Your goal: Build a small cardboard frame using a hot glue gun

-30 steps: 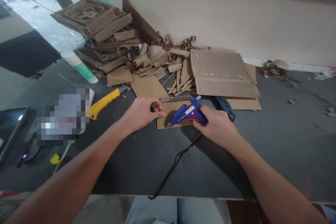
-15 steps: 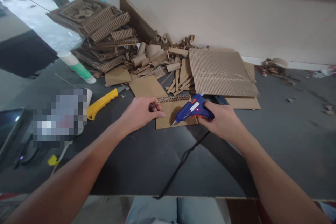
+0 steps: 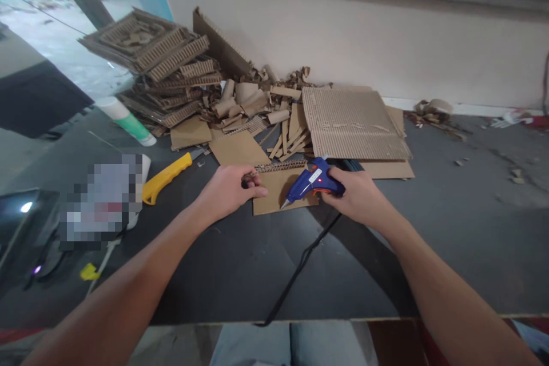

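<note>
Right hand (image 3: 360, 191) has the glue gun (image 3: 302, 184) gripped, nozzle (image 3: 286, 202) angled down and leftward over the card (image 3: 269, 204), though I can't tell if it's touching. Left hand (image 3: 229, 190) looks to be pinching the left end of the strip (image 3: 281, 166), which runs pretty much sideways to the right, beyond the nozzle, so left's the nearer hand.

- Worktop (image 3: 206, 286): dark surface, spans the frame's width.
- Upper left: cardboard stack (image 3: 171, 77).
- Left: white-and-green tube (image 3: 127, 121); yellow-handled cutter (image 3: 167, 178).
- Centre: flat cardboard piece (image 3: 278, 187).
- Right of centre: cardboard sheets (image 3: 354, 126), layered.
- Far right: small scraps (image 3: 517, 176).
</note>
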`<action>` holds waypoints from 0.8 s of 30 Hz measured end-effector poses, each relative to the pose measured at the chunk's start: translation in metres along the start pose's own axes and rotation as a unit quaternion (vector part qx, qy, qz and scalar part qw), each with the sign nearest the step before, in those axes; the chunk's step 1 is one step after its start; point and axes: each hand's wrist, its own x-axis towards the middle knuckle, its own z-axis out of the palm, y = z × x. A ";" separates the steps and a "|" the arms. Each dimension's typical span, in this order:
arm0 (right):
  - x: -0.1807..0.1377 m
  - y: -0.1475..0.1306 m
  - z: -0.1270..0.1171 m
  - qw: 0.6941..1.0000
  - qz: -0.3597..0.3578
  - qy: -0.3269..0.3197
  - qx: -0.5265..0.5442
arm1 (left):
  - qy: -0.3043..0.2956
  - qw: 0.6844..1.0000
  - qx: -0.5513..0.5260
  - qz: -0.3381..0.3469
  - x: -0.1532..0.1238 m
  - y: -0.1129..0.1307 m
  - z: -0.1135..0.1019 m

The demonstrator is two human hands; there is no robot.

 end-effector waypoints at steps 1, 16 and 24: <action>0.000 0.001 0.001 1.000 0.006 -0.006 0.006 | -0.001 1.000 -0.001 0.001 0.000 0.000 0.000; -0.009 0.004 0.007 0.999 0.018 0.026 0.021 | 0.013 0.999 0.044 0.017 0.001 0.001 0.001; -0.016 0.009 0.009 0.999 0.026 0.045 0.008 | 0.048 0.993 0.109 -0.002 0.001 -0.001 0.011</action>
